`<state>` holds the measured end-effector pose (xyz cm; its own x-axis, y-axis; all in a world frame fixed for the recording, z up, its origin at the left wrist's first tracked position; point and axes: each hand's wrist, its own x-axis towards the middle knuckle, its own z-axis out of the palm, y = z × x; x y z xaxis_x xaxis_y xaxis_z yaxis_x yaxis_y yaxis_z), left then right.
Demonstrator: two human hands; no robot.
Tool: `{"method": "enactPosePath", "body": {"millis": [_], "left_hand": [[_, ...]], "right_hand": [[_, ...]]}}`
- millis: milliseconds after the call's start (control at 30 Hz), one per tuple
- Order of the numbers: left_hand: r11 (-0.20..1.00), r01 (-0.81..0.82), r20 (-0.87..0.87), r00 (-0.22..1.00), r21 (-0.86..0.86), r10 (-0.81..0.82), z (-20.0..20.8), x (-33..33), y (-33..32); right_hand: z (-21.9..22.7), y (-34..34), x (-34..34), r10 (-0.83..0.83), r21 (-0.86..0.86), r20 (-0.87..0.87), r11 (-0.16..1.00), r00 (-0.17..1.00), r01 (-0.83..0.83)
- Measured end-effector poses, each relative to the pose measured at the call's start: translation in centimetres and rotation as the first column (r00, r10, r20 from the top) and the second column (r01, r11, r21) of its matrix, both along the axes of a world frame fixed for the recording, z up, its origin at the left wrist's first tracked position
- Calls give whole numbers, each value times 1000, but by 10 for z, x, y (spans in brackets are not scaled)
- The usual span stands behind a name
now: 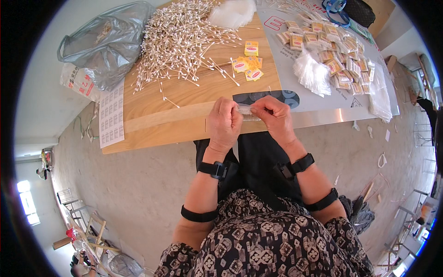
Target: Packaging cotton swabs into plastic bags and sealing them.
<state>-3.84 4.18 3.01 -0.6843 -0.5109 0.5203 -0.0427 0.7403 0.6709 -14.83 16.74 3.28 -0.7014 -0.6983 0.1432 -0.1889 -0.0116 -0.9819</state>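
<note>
At the table's near edge, my left hand [224, 123] and my right hand [275, 118] are held close together, fingers pinched. Between them is a small transparent plastic bag [250, 117] with what look like cotton swabs inside. Each hand grips one side of the bag's upper part; the fingers hide some of it. Just beyond lies a dark strip with round shapes [290, 99]. Small yellow and white cards [251, 48] sit farther back, some stacked and some scattered. A big heap of loose cotton swabs [180, 41] spreads over the far left of the wooden tabletop [184, 117].
Filled swab packets [344, 69] are piled on the grey board [288, 74] at right, beside flat plastic bags [310, 74]. At left are a grey plastic sack [104, 55] and a printed sheet [112, 115]. More thin bags [234, 13] lie at the back.
</note>
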Motion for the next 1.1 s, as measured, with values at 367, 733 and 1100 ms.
{"method": "enactPosePath", "body": {"millis": [367, 733, 1100], "left_hand": [[999, 34, -17, 999, -35, -35, 9, -1, -1], [999, -24, -80, 997, -29, 21, 10, 1, 4], [991, -90, -97, 990, 97, 100, 20, 16, -16]], "right_hand": [[13, -8, -4, -75, -19, -417, 997, 906, 74], [15, -15, -13, -47, -53, -572, 998, 819, 20], [33, 6, -22, -142, -56, -210, 990, 967, 133]]}}
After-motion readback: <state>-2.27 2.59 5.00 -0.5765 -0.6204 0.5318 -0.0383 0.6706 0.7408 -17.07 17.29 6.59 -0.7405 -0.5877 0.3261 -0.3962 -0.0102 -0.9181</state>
